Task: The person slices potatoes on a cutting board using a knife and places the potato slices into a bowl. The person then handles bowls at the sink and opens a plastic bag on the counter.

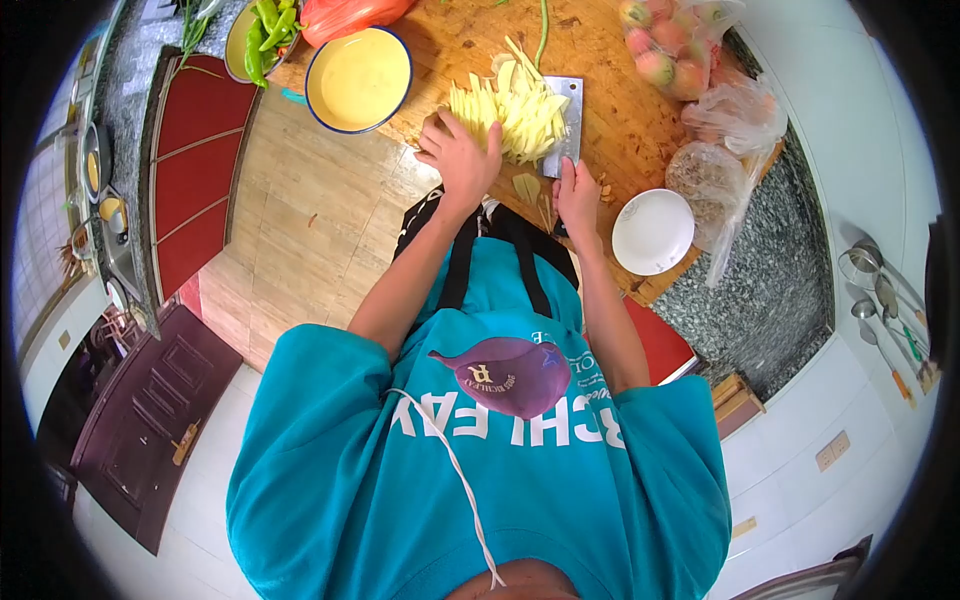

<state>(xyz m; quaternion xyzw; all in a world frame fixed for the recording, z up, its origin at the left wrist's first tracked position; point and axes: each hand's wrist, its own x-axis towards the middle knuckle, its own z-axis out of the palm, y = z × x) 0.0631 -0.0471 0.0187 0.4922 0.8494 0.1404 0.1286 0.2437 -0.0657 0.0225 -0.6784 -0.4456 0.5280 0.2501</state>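
On the wooden board (pixel 625 110) lies a heap of pale yellow strips (pixel 510 110). My left hand (pixel 465 160) is at the heap's near left edge, its fingers apart and touching the strips. A cleaver (pixel 563 125) has its wide blade against the right side of the heap, partly under or beside the strips. My right hand (pixel 577 200) is closed around the cleaver's handle, which is mostly hidden by the fingers. Thin flat scraps (pixel 527 188) lie on the board between my hands.
A yellow bowl (pixel 358 80) stands left of the heap, near green peppers (pixel 268 35) and a red bag (pixel 345 15). To the right are a white plate (pixel 653 232), bagged fruit (pixel 670 45) and another plastic bag (pixel 705 185).
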